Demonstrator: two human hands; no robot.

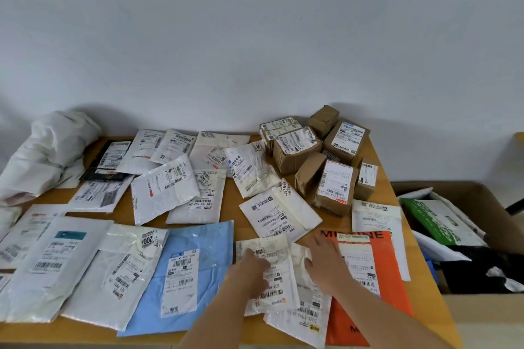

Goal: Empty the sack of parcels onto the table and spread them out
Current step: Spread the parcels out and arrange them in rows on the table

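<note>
Against a bare white wall, the table is covered; sack emptied. My left hand and right hand, grip open, press flat on overlapping white mailers, next sliding them apart

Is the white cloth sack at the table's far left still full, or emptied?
Looks emptied: the white cloth sack lies crumpled and slumped, no parcels showing in it. Its inside is hidden.

One wooden counter carries the lot. About seven brown cardboard boxes cluster at the far right. Flat mail bags: one blue, one orange, one black, and roughly fifteen white ones, some overlapping so the tally is uncertain. One crumpled white sack lies far left. One large open carton stands right of the counter. Two hands show.
</note>
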